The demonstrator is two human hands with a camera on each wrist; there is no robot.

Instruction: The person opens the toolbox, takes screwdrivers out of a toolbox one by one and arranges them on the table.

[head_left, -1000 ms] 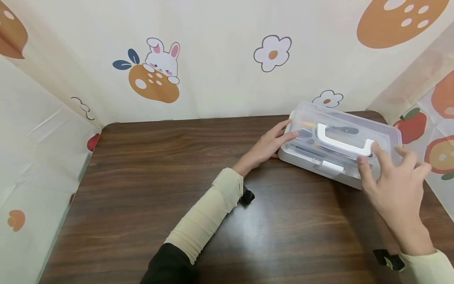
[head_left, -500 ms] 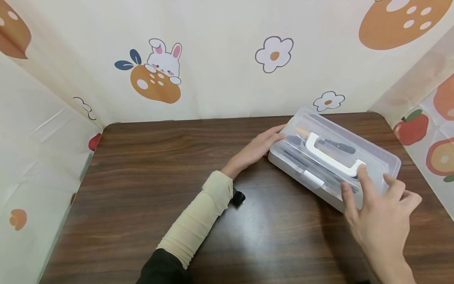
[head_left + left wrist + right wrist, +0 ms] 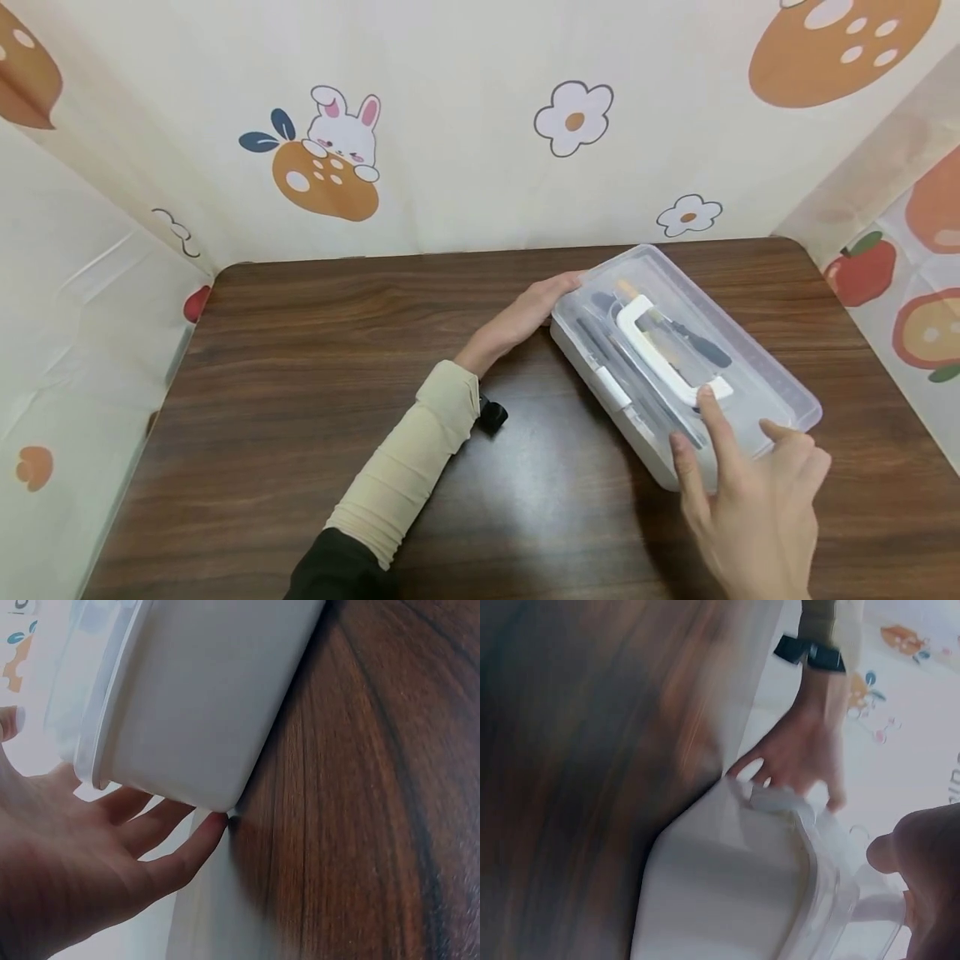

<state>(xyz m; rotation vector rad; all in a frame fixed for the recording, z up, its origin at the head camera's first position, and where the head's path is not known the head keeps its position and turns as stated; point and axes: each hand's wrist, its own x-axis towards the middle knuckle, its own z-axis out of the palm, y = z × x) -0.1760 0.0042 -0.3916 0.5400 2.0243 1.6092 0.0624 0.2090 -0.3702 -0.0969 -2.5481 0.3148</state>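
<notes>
A: Where is the clear rectangular plastic storage box [image 3: 678, 358] being seen?

B: It is being rested on the dark brown wooden tabletop [image 3: 300, 400], lying at a slant, with its lid closed. A white plastic carrying handle [image 3: 663, 354] is being shown on the middle of the box lid, and a small white latch [image 3: 613, 389] on the long side of the box nearer the person.

A: How is the box being touched?

B: The left hand [image 3: 525, 315] is being laid flat against the far short end of the box, fingers straight and relaxed, nothing being clasped. In the left wrist view the fingertips [image 3: 214, 823] are being seen under the white corner of the box, right at the tabletop. The right hand [image 3: 753, 492] is being spread over the near end of the box, its fingers extended; the forefinger is being pressed on the lid just beside the end of the handle, and the thumb is being set against the near side wall. No grip is being closed around anything.

A: And inside the box?

B: Dark slender tools, one with an orange part, are being seen through the lid; they are too blurred to be identified.
</notes>
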